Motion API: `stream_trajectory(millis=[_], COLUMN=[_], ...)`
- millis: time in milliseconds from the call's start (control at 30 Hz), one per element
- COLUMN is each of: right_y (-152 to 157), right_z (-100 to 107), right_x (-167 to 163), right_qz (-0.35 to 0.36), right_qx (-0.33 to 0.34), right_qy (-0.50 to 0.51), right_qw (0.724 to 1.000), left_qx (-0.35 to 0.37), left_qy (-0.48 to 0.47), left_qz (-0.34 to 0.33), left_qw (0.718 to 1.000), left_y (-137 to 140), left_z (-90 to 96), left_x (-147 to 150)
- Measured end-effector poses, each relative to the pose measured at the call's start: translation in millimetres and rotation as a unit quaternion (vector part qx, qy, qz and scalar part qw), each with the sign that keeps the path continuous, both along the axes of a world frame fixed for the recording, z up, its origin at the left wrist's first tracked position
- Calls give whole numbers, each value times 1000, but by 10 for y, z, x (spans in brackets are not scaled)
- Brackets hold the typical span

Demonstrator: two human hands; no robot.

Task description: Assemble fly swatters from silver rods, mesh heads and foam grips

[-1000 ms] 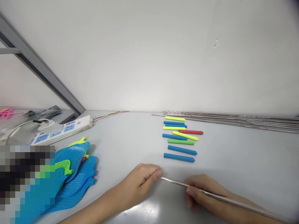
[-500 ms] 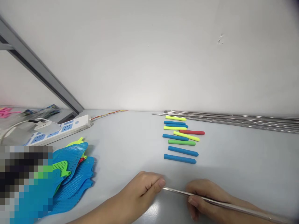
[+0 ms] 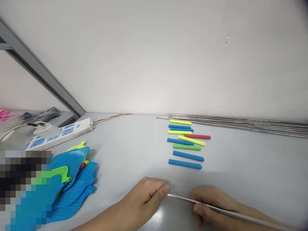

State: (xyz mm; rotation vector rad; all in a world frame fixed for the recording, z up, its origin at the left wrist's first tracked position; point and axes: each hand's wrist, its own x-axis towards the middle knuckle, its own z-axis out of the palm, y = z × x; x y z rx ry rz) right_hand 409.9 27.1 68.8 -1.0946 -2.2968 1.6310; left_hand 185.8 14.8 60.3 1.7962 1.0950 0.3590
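Note:
My left hand (image 3: 151, 195) is closed, thumb on top, around the left end of a thin metal rod (image 3: 240, 213), so that end is hidden. My right hand (image 3: 214, 205) pinches the same rod further right, between thumb and fingers. The rod slants down to the right, over my right wrist, and looks thicker on that side. Beyond the hands lie several coloured plastic sleeves with pointed ends, among them a blue sleeve (image 3: 185, 164), a green sleeve (image 3: 187, 147), a red sleeve (image 3: 198, 137) and a yellow sleeve (image 3: 180, 122).
Several metal rods (image 3: 240, 124) lie along the wall at the back right. At the left is a pile of perforated fly swatter heads (image 3: 74, 192), mostly blue. Behind it stands a white power strip (image 3: 83, 126) with a plug in it. A grey metal frame post (image 3: 45, 70) slants at the left.

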Motion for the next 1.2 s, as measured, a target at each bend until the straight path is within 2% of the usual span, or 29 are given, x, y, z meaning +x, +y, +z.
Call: stream_trajectory(millis=[433,667,933,1200], right_y=[26,40,59,46], right_z=[-78,-59,-85,-135], right_x=[6,-4,-2,30], right_qz=[8,-1,-16,-15], right_qx=[51,43,27,42], right_qy=[29,32,50,88], right_qw=[998,999,998,995], left_qx=[90,153,162,162], left_qy=[2,40,52,40], left_qz=[14,11,17,10], left_qw=[996,987,985,986], left_y=[21,37,42,52], left_z=[-13,-32,14,36], left_x=[-23,-35,-32,-42])
